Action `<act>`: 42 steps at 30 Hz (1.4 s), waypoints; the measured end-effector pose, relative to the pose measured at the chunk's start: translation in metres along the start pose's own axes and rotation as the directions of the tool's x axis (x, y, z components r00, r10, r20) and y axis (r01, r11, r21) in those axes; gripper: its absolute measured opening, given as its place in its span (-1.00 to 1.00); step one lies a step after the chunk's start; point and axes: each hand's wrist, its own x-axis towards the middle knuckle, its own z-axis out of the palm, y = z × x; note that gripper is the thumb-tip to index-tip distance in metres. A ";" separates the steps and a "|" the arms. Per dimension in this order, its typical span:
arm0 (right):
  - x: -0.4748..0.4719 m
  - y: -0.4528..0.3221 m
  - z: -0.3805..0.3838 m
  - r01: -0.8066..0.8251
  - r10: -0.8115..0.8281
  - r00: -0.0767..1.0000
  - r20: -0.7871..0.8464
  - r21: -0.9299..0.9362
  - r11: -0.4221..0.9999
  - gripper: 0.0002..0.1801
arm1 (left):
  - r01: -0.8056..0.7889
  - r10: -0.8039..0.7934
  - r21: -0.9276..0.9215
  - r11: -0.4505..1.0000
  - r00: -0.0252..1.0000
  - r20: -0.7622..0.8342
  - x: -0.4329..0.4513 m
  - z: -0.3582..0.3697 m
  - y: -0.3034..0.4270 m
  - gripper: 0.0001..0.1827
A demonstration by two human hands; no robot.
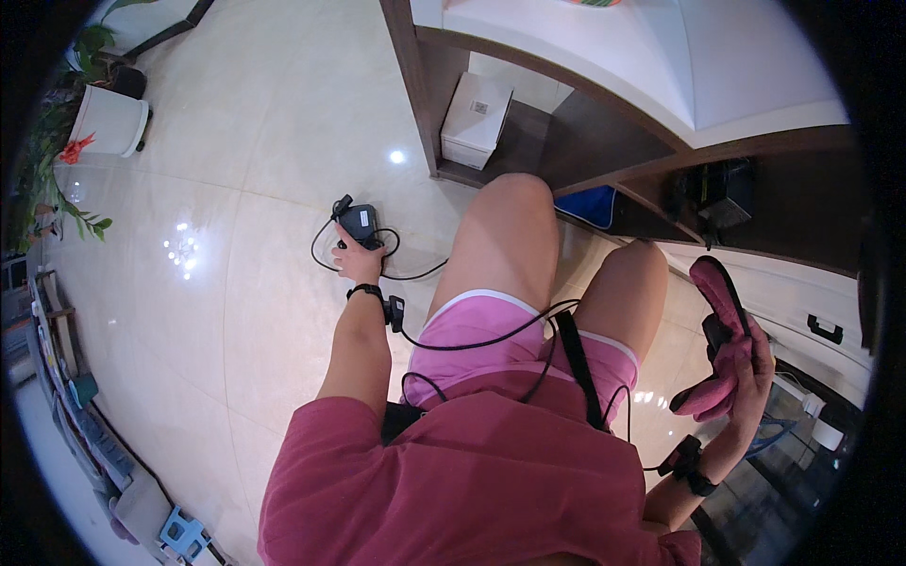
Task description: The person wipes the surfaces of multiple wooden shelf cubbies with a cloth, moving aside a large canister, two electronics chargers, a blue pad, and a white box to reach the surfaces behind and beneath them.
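My left hand (pixel 359 260) reaches down to a black boxy device (pixel 361 221) with a cable on the tiled floor; the fingers touch its near edge, and whether they grip it is hard to see. The black cable (pixel 419 276) loops around the device and runs under my leg. Off to the right, my right hand (pixel 752 368) holds up a dark pink, black-edged soft item (pixel 720 293), perhaps a slipper, folded or bunched in the fingers. Both wrists wear black straps with small wired modules.
A dark wood shelf unit (pixel 616 131) stands ahead, holding a white box (pixel 478 113) and a blue item (pixel 589 205). White drawers (pixel 793 283) are at the right. At the left are a white plant pot (pixel 110 120) and a small blue stool (pixel 185 532).
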 end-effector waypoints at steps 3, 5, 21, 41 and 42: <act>0.002 0.005 0.002 0.044 -0.044 0.999 -0.010 0.025 0.999 -0.53 | -0.063 0.056 -0.046 0.997 0.989 -0.139 0.003 0.006 -0.010 0.30; 0.001 0.003 0.000 0.034 -0.034 0.999 0.001 0.018 0.999 -0.52 | -0.053 0.039 -0.060 0.997 0.976 -0.213 0.017 0.022 -0.029 0.20; 0.006 0.000 0.013 -0.008 0.008 0.999 0.052 -0.003 1.000 -0.55 | 0.607 -0.323 -0.773 0.185 0.780 0.535 0.126 0.085 -0.100 -0.67; 0.015 -0.006 0.038 0.040 -0.033 0.996 0.086 -0.082 0.996 -0.53 | -0.446 0.451 -0.794 0.413 0.857 -0.247 0.113 0.031 -0.023 -0.77; 0.016 -0.004 0.037 0.029 -0.024 0.997 0.079 -0.069 0.997 -0.53 | -0.589 0.548 -0.611 0.528 0.787 -0.285 0.100 0.029 -0.019 -0.69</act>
